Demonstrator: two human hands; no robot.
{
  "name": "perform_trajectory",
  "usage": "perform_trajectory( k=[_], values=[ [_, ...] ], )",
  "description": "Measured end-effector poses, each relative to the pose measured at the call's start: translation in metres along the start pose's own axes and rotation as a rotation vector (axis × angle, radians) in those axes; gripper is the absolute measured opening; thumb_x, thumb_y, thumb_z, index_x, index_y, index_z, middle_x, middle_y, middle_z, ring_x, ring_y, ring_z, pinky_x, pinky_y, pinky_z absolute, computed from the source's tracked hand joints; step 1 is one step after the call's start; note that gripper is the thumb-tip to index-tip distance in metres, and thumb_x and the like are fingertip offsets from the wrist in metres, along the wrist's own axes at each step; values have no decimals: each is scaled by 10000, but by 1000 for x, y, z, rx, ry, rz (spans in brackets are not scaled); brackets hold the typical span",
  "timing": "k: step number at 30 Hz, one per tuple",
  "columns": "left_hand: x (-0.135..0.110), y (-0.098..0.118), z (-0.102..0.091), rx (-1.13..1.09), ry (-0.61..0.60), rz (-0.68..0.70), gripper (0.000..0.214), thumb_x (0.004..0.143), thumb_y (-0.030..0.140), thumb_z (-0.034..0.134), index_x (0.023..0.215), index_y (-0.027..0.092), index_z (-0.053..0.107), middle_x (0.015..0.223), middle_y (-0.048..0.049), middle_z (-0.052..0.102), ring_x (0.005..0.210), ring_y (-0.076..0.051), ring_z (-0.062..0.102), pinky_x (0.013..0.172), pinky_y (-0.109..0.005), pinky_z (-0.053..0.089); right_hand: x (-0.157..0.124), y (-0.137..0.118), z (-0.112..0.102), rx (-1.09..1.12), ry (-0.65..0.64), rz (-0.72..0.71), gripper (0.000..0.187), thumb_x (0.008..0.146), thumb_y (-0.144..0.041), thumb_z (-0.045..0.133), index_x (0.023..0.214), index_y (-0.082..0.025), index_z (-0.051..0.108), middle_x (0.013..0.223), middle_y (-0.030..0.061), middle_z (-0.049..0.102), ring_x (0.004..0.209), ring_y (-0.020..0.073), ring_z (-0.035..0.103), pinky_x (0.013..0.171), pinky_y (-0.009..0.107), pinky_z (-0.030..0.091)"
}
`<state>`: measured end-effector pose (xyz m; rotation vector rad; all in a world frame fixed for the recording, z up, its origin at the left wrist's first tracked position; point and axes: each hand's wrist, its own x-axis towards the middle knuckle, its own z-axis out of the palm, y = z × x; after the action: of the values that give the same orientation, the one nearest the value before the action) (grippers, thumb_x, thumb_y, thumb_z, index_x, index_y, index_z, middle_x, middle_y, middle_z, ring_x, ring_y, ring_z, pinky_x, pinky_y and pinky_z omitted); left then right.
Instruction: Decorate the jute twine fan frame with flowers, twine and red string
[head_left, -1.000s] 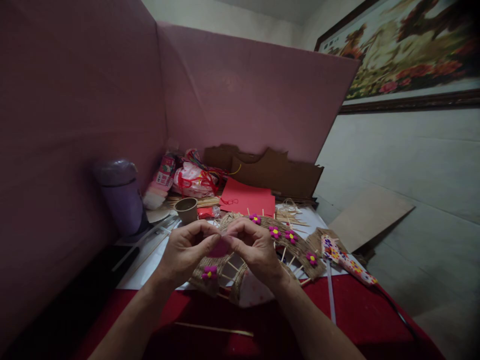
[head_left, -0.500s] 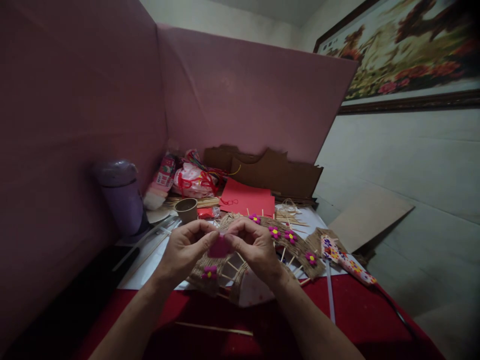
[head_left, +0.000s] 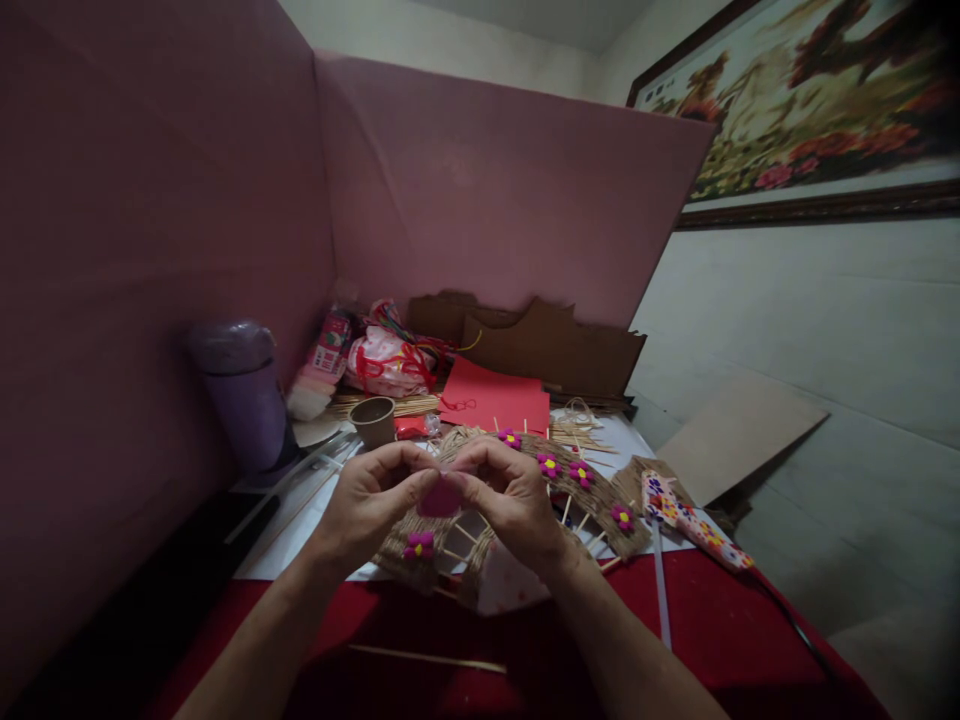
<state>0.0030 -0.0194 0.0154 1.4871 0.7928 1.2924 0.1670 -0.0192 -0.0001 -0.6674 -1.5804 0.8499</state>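
Pink panels [head_left: 495, 200] are closing in the back and left of the table [head_left: 720, 640], and ragged brown cardboard [head_left: 559, 350] is standing before the rear one. A purple flask [head_left: 244, 410] is standing at the left; a small brownish cup [head_left: 373, 424] is sitting nearer the middle, just beyond the left hand [head_left: 375, 500], and red paper [head_left: 495, 393] is lying behind the hands. At the right, a flower-patterned glue gun [head_left: 697, 528] is lying clear of the right hand [head_left: 516, 500], its dark cord trailing off to the near right, with a pale strip [head_left: 661, 590] running beside it. A thin wooden stick [head_left: 427, 658] is lying on the near side. A twine-wrapped arch [head_left: 602, 495] bearing magenta flowers [head_left: 550, 464] is resting beyond and below the hands, which are hiding part of it.

Both hands are pinching a small pink piece [head_left: 440, 500] between thumbs and forefingers. It is hanging just below the meeting fingertips, midway between the hands, and the fingers are covering its upper edge.
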Motion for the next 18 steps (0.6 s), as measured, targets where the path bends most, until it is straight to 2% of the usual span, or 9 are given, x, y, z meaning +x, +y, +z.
perform_trajectory(
  k=[9,18],
  values=[
    [1,-4,-3,-1,-43,-12,180,662,273,753,702,124,660,641,-6,612,590,-99,559,565,-209,486,-1,3,0,-21,27,-22,77,789,-238,671,742,-182,647,762,22,607,696,129,578,615,263,482],
    [0,-2,-1,-35,-51,-27,180,641,278,756,672,127,662,610,-8,604,571,-100,551,547,-212,488,0,0,-1,-82,-11,-21,126,787,-283,677,719,-183,646,739,17,604,688,124,568,604,261,479]
  ],
)
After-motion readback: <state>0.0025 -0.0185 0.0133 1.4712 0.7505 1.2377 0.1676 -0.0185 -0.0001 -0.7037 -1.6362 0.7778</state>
